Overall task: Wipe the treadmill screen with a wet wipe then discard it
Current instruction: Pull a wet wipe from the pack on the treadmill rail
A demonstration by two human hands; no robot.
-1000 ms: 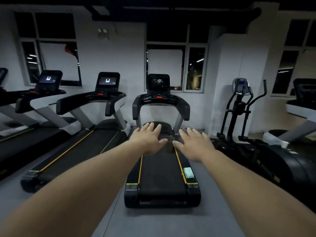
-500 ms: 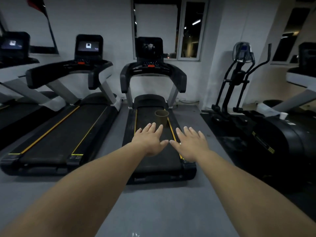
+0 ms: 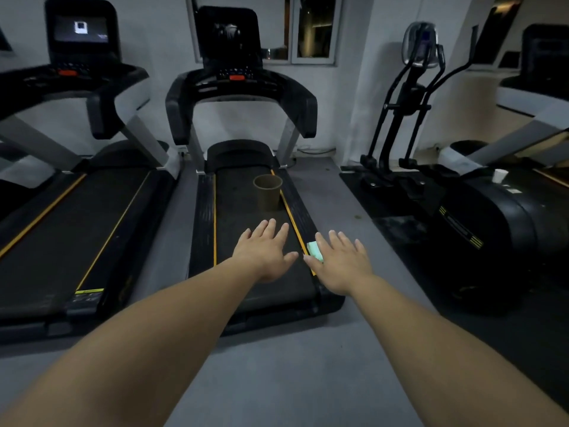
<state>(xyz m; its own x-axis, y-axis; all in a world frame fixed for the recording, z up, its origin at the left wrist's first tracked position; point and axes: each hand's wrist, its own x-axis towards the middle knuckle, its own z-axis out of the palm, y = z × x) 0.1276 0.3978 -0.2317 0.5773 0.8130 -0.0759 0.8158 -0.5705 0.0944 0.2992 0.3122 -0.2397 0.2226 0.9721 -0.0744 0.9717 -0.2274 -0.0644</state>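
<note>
Two bare forearms reach forward over the grey floor (image 3: 277, 380). The left hand (image 3: 263, 252) is spread flat, palm down, fingers apart and holding nothing, above the rear of the treadmill belt (image 3: 243, 211). The right hand (image 3: 341, 261) is likewise spread and empty, over the belt's right side rail. Just beside its thumb lies a pale green wet wipe pack (image 3: 315, 250) on that rail, partly hidden by the hand. Farther up the belt stands a brown paper cup (image 3: 267, 192), upright, near the right yellow stripe. Beyond it rises the console with the dark treadmill screen (image 3: 228, 38). A second treadmill (image 3: 80, 192) stands to the left, an elliptical trainer (image 3: 412, 97) to the right.
</note>
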